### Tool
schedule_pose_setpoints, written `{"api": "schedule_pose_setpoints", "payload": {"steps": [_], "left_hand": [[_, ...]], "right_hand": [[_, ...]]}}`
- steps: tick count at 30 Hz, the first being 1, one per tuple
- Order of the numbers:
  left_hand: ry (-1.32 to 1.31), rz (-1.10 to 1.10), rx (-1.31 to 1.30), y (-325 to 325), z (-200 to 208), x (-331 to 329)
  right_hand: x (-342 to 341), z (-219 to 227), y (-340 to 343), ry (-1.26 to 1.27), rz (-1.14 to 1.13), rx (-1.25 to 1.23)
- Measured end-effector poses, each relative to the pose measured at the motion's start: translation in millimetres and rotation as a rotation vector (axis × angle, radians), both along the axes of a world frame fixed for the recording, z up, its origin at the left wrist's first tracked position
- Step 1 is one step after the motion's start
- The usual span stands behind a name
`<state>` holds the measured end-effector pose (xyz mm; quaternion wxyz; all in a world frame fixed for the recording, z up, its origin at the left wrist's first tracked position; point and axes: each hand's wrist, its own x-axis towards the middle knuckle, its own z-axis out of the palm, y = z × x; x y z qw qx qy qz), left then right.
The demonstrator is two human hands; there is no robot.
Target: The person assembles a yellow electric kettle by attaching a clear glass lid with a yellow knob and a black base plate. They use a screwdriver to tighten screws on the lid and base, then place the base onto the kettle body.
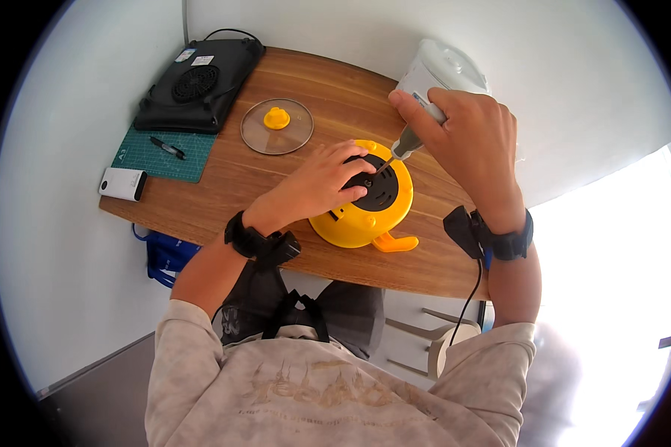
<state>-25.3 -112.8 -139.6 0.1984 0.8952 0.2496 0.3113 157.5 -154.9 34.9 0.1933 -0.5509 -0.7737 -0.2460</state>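
A yellow electric pot (341,229) stands upside down on the wooden table, its black vented base (384,194) facing up and its orange-yellow handle (395,243) pointing toward me. My left hand (324,179) rests on the base from the left, thumb and fingers apart, with the fingertips close to the screwdriver's tip. From the upper right, my right hand (470,134) is closed round the grip of a grey screwdriver (406,143). The screwdriver's shaft slants down to the left onto the base near its middle. The fingers hide part of the base.
A glass lid (261,136) with a yellow knob lies behind the pot. At the left are a black cooling stand (224,89), a green cutting mat (194,170), a pen (167,148) and a white power bank (123,184). A clear-lidded white container (455,65) stands at the back right.
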Motion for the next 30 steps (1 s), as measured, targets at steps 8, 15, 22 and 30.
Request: {"api": "schedule_pose_setpoints", "payload": {"steps": [8,15,22,30], "left_hand": [[-0.178,-0.094,-0.312,15,69,6],[-0.296,-0.055,-0.441,11,66,19],[-0.305,-0.024,-0.320,4,63,26],[-0.318,-0.098,-0.364,7,61,26]], "right_hand": [[-7,4,0,0.074,-0.016,-0.142],[-7,2,-1,0.052,-0.120,-0.158],[8,10,-11,0.363,0.237,-0.198],[32,32,-20,0.377,0.228,-0.448]]}}
